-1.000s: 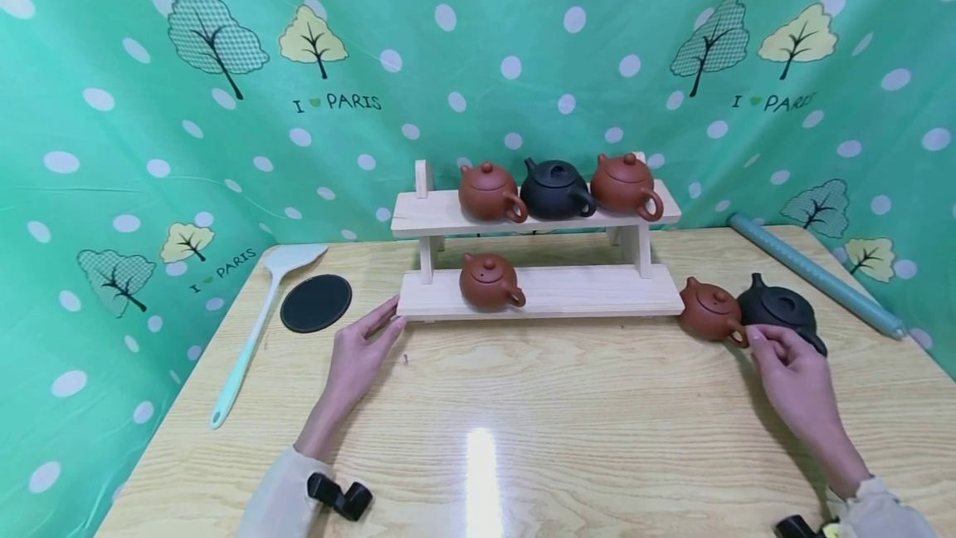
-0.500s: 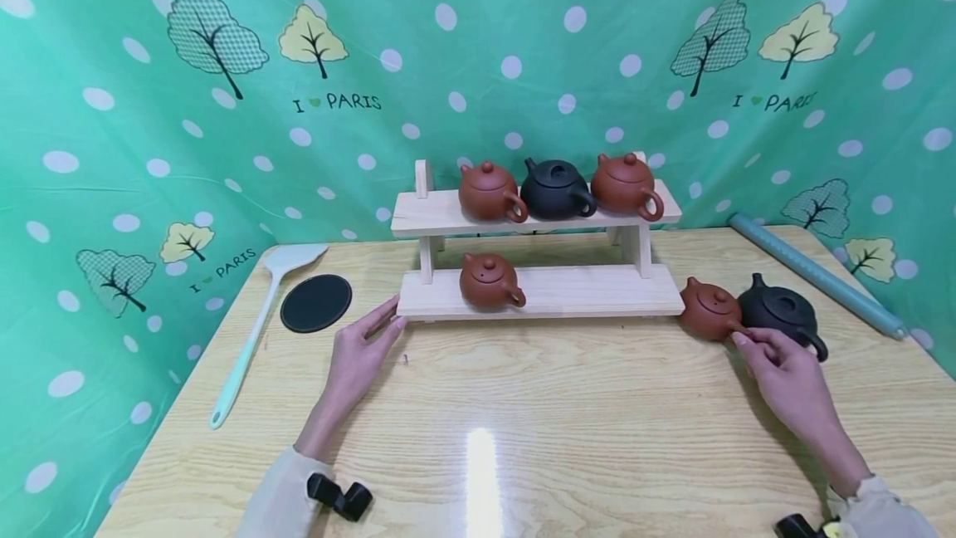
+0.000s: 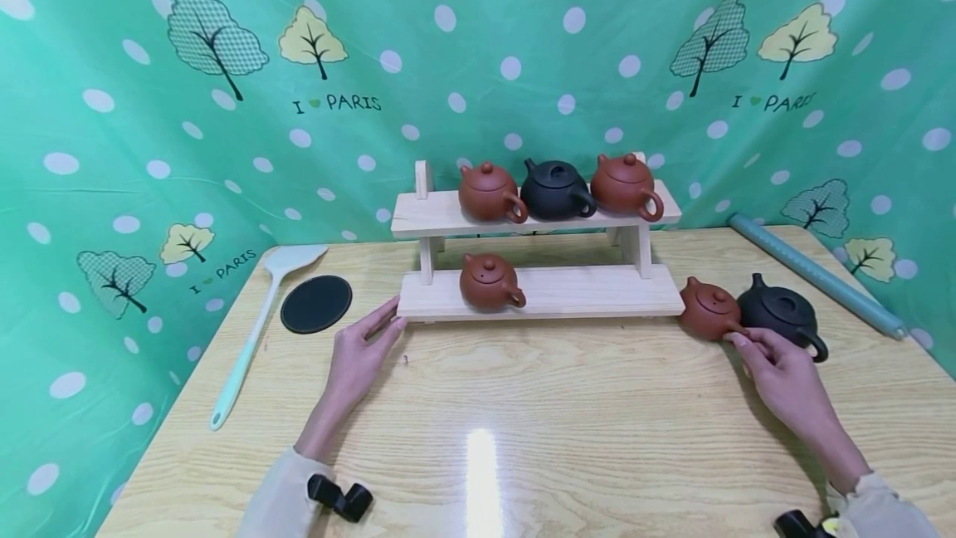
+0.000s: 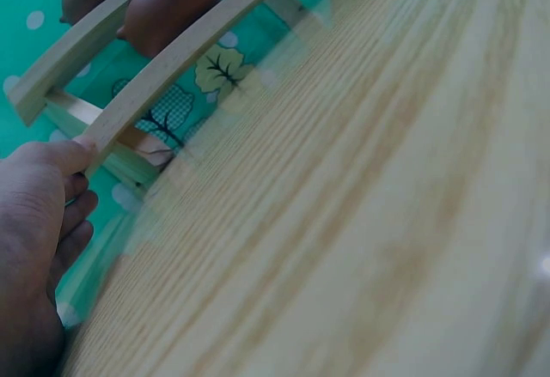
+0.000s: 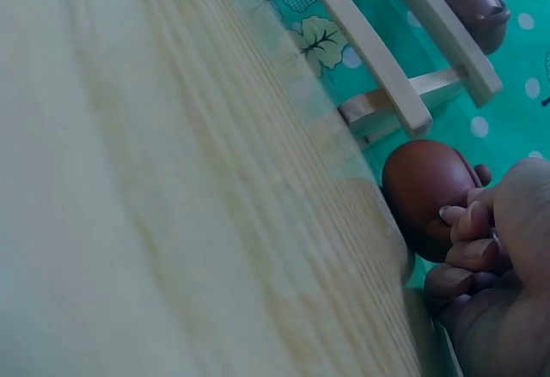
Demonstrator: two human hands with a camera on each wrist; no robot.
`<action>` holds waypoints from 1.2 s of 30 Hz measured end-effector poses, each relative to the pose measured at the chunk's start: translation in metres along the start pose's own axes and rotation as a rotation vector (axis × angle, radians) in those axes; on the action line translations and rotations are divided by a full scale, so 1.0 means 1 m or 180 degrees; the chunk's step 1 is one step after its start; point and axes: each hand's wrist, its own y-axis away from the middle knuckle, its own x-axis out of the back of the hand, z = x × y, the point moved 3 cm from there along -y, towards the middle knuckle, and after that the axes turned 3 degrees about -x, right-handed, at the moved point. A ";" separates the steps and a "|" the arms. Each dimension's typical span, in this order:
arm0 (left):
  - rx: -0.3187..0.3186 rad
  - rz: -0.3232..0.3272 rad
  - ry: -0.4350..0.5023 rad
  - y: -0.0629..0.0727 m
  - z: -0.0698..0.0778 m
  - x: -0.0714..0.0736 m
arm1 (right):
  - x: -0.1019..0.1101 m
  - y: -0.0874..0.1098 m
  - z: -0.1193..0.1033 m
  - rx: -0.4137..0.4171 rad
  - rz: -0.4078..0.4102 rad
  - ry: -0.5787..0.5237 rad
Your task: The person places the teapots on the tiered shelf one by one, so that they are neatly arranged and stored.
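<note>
My right hand pinches the handle of a reddish-brown teapot, which sits on the table at the right end of a two-tier wooden rack. In the right wrist view, the fingers curl close against this teapot's round body. Just right of it stands a black teapot, its handle pointing toward me. With thumb and fingers, my left hand grips the left end of the lower shelf. The left wrist view shows the thumb at the shelf's end.
One brown teapot sits on the lower shelf. On the upper shelf are a brown teapot, a black teapot and another brown teapot. A spatula and a black coaster lie left; a teal roll lies right.
My right hand has shifted slightly left, off the black teapot's handle side and onto the brown teapot's handle. My left hand and the teapots stay where they were.
</note>
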 end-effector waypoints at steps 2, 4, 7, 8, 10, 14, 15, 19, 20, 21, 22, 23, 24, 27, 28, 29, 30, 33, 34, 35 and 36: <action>-0.0002 0.0002 0.0008 0.000 0.000 0.000 | 0.000 0.000 0.001 0.0010 0.0013 0.0000; 0.0000 0.0006 0.0011 0.000 0.000 0.000 | -0.001 0.001 0.002 0.0016 0.0019 -0.0006; 0.0001 0.0005 0.0005 0.000 -0.001 0.000 | -0.001 0.001 0.003 0.0031 0.0041 -0.0029; 0.0004 0.0005 0.0002 0.001 -0.001 0.000 | -0.001 0.001 0.003 0.0046 0.0059 -0.0028; 0.0011 0.0003 -0.0010 0.001 -0.001 0.000 | -0.002 0.002 0.003 0.0078 0.0097 -0.0037; 0.0025 0.0001 -0.0019 0.001 -0.001 0.000 | -0.001 0.002 0.003 0.0142 0.0179 -0.0098; 0.0028 0.0002 -0.0009 0.001 -0.001 0.000 | -0.001 0.002 0.003 0.0148 0.0201 -0.0124; 0.0021 0.0000 0.0000 0.000 -0.001 0.000 | 0.000 0.001 0.003 0.0169 0.0276 -0.0264; 0.0024 0.0001 -0.0001 -0.001 -0.001 0.000 | 0.000 0.001 0.003 0.0176 0.0301 -0.0294; 0.0028 0.0003 0.0002 -0.001 -0.001 0.000 | 0.000 0.001 0.003 0.0182 0.0327 -0.0312; 0.0023 0.0000 -0.0006 -0.001 -0.001 0.000 | 0.000 0.001 0.003 0.0187 0.0349 -0.0326; 0.0025 0.0002 -0.0003 -0.001 -0.001 0.000 | 0.000 0.001 0.003 0.0189 0.0372 -0.0332; 0.0023 0.0003 0.0002 -0.001 -0.001 0.000 | 0.000 0.001 0.003 0.0188 0.0392 -0.0337; 0.0016 0.0005 0.0018 0.000 0.000 0.000 | 0.000 0.002 0.002 0.0193 0.0436 -0.0335; 0.0009 0.0002 0.0019 0.000 0.000 0.000 | 0.000 0.002 0.002 0.0189 0.0442 -0.0345; 0.0007 0.0002 0.0023 0.000 0.000 0.000 | 0.000 0.002 0.001 0.0184 0.0452 -0.0360; 0.0001 0.0002 0.0024 0.000 0.000 0.000 | 0.000 0.003 0.001 0.0175 0.0465 -0.0375; -0.0013 -0.0004 0.0036 0.000 0.000 0.000 | 0.001 0.004 -0.001 0.0181 0.0517 -0.0420; -0.0014 -0.0010 0.0038 0.000 0.000 0.000 | 0.001 0.004 -0.002 0.0187 0.0543 -0.0420; -0.0014 -0.0013 0.0042 0.000 0.000 0.000 | 0.002 0.005 -0.003 0.0195 0.0570 -0.0428; -0.0014 -0.0012 0.0049 0.000 0.000 0.000 | 0.002 0.005 -0.004 0.0197 0.0590 -0.0432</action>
